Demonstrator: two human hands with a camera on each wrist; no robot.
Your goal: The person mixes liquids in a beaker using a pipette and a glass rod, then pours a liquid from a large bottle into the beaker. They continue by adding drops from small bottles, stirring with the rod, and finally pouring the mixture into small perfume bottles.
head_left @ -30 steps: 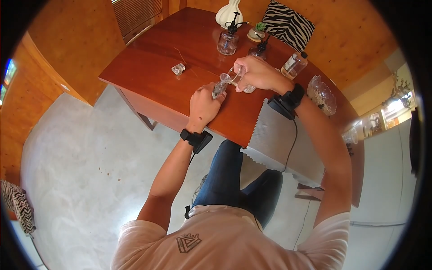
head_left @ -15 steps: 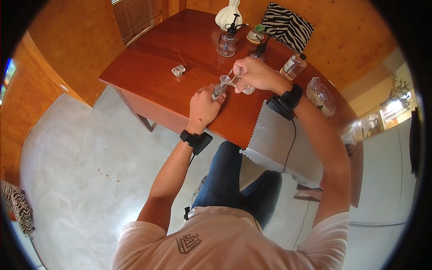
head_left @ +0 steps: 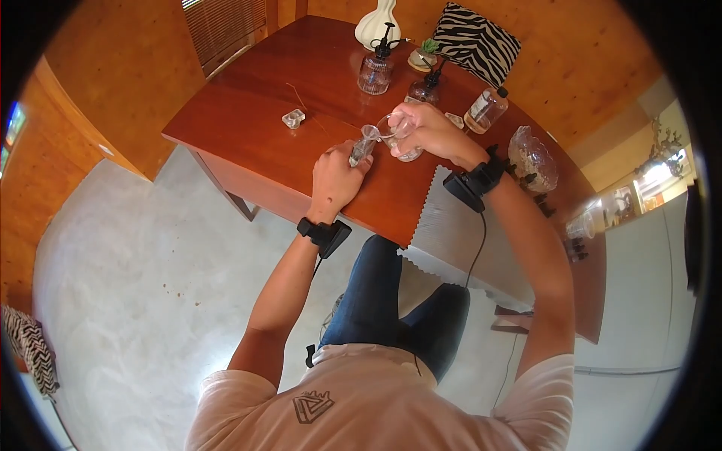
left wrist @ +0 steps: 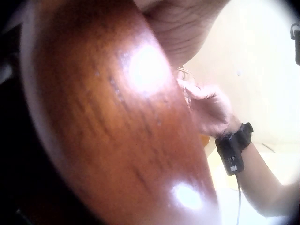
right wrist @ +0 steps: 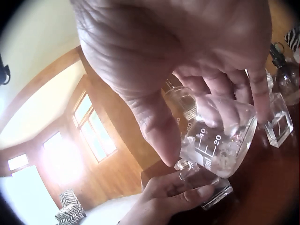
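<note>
My right hand grips a clear measuring beaker with white graduation marks, tilted toward my left hand. Some clear content shows low in the beaker. The left fingers hold a small square glass bottle with a thick base at the table's front edge. A clear flared mouthpiece tops this bottle, and the beaker's rim is right at it. Another clear square glass bottle stands beyond my right fingers. In the left wrist view the tabletop and left palm hide the bottle.
A clear glass cap and a thin stem lie on the wooden table. Farther back are a ribbed spray bottle, a darker spray bottle, a white vase and a labelled bottle. A glass bowl and grey cloth are at right.
My right hand has turned slightly, and the beaker shows more of its open side at the bottle's mouth. The left hand keeps its hold on the bottle, almost still.
</note>
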